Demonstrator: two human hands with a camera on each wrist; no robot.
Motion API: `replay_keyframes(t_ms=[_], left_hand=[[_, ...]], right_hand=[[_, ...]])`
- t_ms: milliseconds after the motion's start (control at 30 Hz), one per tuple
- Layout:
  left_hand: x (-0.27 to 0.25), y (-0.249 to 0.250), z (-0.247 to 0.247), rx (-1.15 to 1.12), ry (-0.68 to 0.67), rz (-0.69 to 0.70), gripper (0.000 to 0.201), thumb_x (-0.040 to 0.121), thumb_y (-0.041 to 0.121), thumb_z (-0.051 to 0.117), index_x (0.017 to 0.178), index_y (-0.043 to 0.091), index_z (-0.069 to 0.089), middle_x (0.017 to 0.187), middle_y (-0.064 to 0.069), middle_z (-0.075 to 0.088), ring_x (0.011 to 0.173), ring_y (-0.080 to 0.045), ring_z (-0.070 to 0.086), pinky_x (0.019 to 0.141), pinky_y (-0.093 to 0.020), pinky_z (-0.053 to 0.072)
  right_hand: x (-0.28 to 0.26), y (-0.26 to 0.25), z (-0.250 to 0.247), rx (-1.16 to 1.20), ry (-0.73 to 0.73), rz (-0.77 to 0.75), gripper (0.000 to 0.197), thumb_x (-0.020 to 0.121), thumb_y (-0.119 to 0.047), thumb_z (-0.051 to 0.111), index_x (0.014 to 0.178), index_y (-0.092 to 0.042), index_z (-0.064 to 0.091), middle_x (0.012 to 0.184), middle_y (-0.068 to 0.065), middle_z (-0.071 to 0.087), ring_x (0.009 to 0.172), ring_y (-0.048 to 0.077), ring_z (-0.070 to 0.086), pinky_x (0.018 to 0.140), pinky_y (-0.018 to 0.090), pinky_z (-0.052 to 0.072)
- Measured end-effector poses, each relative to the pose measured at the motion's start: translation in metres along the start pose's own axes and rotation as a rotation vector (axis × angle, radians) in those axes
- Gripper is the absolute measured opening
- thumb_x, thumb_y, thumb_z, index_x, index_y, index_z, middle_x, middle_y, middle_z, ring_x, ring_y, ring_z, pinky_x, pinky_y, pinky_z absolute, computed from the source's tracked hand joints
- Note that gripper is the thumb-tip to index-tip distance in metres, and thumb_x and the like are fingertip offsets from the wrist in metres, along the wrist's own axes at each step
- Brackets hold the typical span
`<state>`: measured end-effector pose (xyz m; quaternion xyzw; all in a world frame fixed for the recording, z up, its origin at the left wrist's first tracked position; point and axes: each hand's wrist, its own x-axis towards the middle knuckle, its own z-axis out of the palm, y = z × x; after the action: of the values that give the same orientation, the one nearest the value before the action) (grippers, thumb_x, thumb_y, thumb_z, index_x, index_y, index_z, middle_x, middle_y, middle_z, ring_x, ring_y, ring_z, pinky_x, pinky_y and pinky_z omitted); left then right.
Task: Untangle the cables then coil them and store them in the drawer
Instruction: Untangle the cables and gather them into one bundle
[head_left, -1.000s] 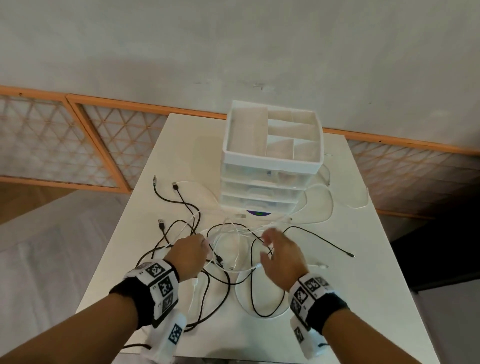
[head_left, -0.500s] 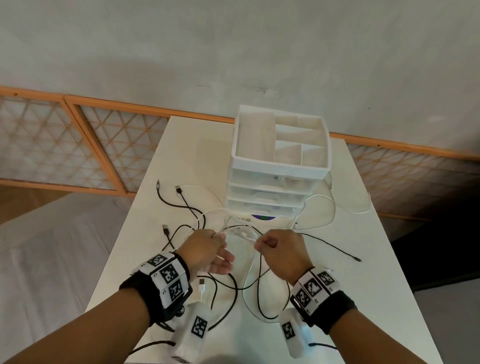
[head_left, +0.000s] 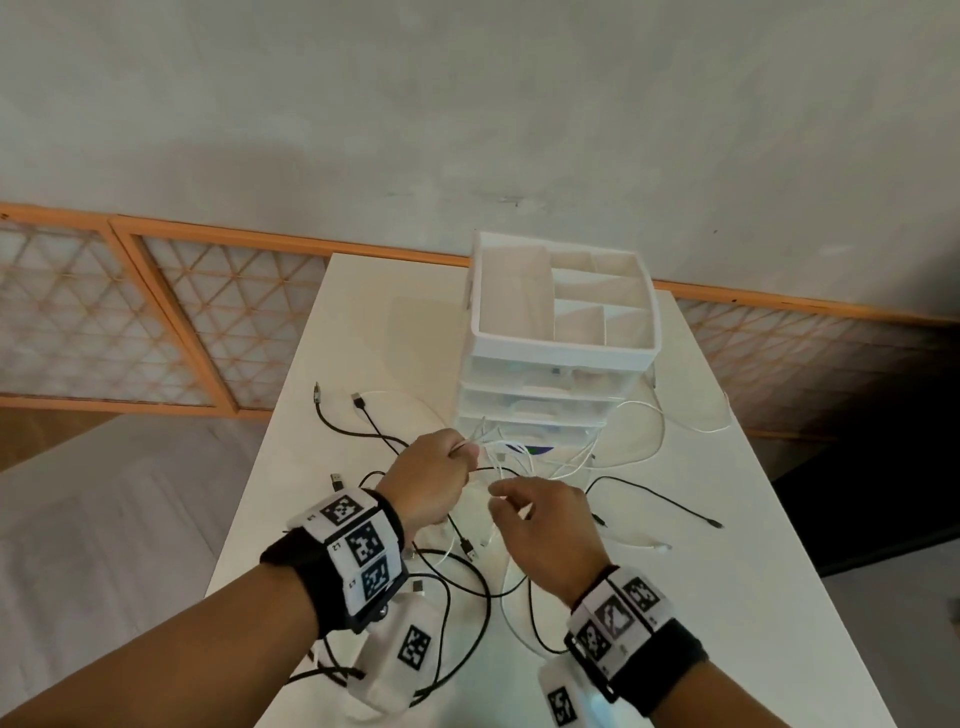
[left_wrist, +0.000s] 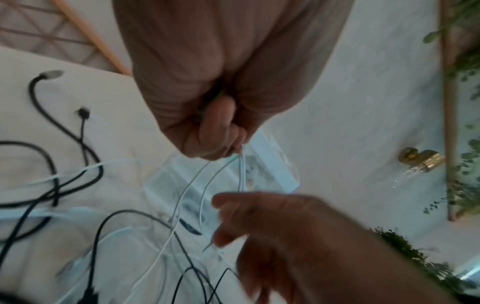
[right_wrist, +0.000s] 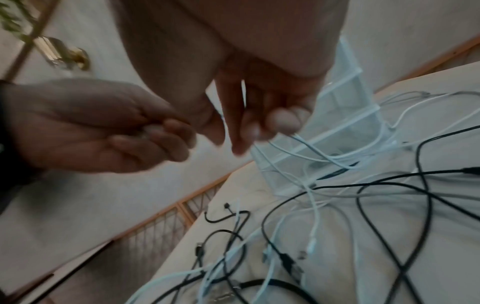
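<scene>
A tangle of black cables (head_left: 467, 597) and white cables (head_left: 639, 447) lies on the white table (head_left: 779, 571), in front of a white drawer unit (head_left: 561, 353) whose drawers look closed. My left hand (head_left: 462, 449) is raised near the bottom drawer and grips gathered strands of a white cable (left_wrist: 187, 189). Just below it, my right hand (head_left: 501, 493) has its fingers curled round a strand of the same white cable (right_wrist: 314, 222). This grip is blurred in the right wrist view, where the right hand (right_wrist: 246, 135) hangs over the black cables (right_wrist: 363, 205).
The drawer unit's top is an open divided tray. Loose black plugs (head_left: 358, 400) lie toward the table's left edge. An orange-framed lattice panel (head_left: 156, 322) runs along the wall behind. A gold object (left_wrist: 420, 158) and green leaves show in the wrist views.
Both hands closed on the white cable and lifted it off the table. My left hand rose toward the drawer unit with the strands; my right hand now sits lower and to its right.
</scene>
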<state>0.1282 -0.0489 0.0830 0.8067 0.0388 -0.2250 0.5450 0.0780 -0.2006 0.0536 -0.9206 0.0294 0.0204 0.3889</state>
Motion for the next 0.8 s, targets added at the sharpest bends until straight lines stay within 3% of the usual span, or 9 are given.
replay_keyframes(t_ms=[67, 167, 233, 333, 367, 433, 533, 667, 800], left_hand=[[-0.004, 0.011, -0.005, 0.097, -0.033, 0.083, 0.029, 0.101, 0.031, 0.048, 0.085, 0.008, 0.056, 0.068, -0.001, 0.047, 0.054, -0.014, 0.039, 0.047, -0.025, 0.031], [-0.014, 0.034, -0.011, 0.165, -0.137, 0.104, 0.033, 0.101, 0.037, 0.048, 0.084, 0.011, 0.055, 0.066, 0.0, 0.046, 0.047, -0.011, 0.037, 0.046, -0.023, 0.03], [-0.022, 0.051, -0.012, 0.139, -0.238, 0.072, 0.031, 0.1, 0.039, 0.051, 0.084, 0.013, 0.054, 0.063, 0.003, 0.043, 0.042, -0.007, 0.035, 0.042, -0.021, 0.026], [-0.026, 0.075, -0.016, 0.136, -0.186, 0.163, 0.034, 0.096, 0.043, 0.058, 0.079, 0.014, 0.052, 0.059, 0.005, 0.043, 0.039, -0.005, 0.035, 0.041, -0.02, 0.026], [-0.027, 0.083, -0.018, 0.101, -0.104, 0.205, 0.035, 0.095, 0.043, 0.059, 0.077, 0.014, 0.053, 0.057, 0.006, 0.042, 0.038, -0.005, 0.034, 0.041, -0.02, 0.026], [-0.026, 0.094, -0.025, -0.051, 0.054, 0.271, 0.037, 0.096, 0.038, 0.06, 0.067, 0.017, 0.049, 0.051, 0.009, 0.037, 0.037, -0.006, 0.029, 0.04, -0.02, 0.024], [-0.023, 0.099, -0.033, -0.269, 0.204, 0.287, 0.045, 0.097, 0.031, 0.06, 0.06, 0.022, 0.036, 0.049, 0.008, 0.03, 0.039, -0.01, 0.02, 0.04, -0.019, 0.018], [-0.014, 0.082, -0.033, -0.269, 0.328, 0.153, 0.039, 0.098, 0.036, 0.056, 0.068, 0.018, 0.039, 0.049, 0.005, 0.033, 0.039, -0.012, 0.021, 0.042, -0.022, 0.017], [-0.006, 0.063, -0.033, -0.234, 0.388, 0.044, 0.032, 0.101, 0.036, 0.051, 0.079, 0.014, 0.043, 0.053, 0.001, 0.034, 0.038, -0.011, 0.023, 0.042, -0.02, 0.018]], right_hand=[[0.012, 0.006, -0.007, -0.083, -0.194, 0.097, 0.059, 0.092, -0.035, 0.063, 0.147, -0.029, 0.044, 0.102, -0.015, 0.071, 0.097, 0.004, 0.059, 0.096, 0.025, 0.045], [0.038, 0.008, -0.019, 0.016, -0.166, 0.093, 0.09, 0.089, -0.036, 0.068, 0.158, -0.031, 0.011, 0.094, -0.013, 0.07, 0.116, 0.008, 0.057, 0.104, 0.031, 0.04], [0.058, 0.007, -0.03, 0.119, -0.059, 0.022, 0.071, 0.085, -0.029, 0.069, 0.147, -0.04, 0.036, 0.084, -0.008, 0.068, 0.1, 0.009, 0.064, 0.097, 0.029, 0.047], [0.075, 0.005, -0.036, 0.135, -0.053, -0.074, 0.007, 0.084, -0.034, 0.063, 0.085, -0.035, 0.069, 0.082, 0.003, 0.071, 0.081, 0.021, 0.067, 0.081, 0.04, 0.055], [0.076, 0.01, -0.035, 0.078, -0.094, -0.068, 0.017, 0.088, -0.038, 0.063, 0.077, -0.027, 0.07, 0.079, 0.003, 0.071, 0.077, 0.021, 0.066, 0.077, 0.037, 0.054], [0.071, 0.035, -0.03, -0.114, -0.22, 0.024, 0.03, 0.092, -0.045, 0.06, 0.071, -0.024, 0.065, 0.077, -0.001, 0.067, 0.074, 0.017, 0.062, 0.073, 0.029, 0.049], [0.064, 0.081, -0.035, -0.328, -0.272, 0.193, 0.028, 0.09, -0.047, 0.056, 0.067, -0.031, 0.053, 0.091, -0.001, 0.066, 0.09, 0.021, 0.066, 0.078, 0.027, 0.047], [0.079, 0.077, -0.085, -0.34, -0.084, 0.123, 0.029, 0.094, -0.036, 0.053, 0.067, -0.026, 0.054, 0.086, 0.008, 0.07, 0.089, 0.032, 0.068, 0.074, 0.028, 0.047], [0.094, 0.026, -0.158, 0.096, 0.336, -0.169, 0.02, 0.094, -0.031, 0.06, 0.081, -0.017, 0.067, 0.066, 0.004, 0.065, 0.061, 0.022, 0.058, 0.058, 0.028, 0.041]])
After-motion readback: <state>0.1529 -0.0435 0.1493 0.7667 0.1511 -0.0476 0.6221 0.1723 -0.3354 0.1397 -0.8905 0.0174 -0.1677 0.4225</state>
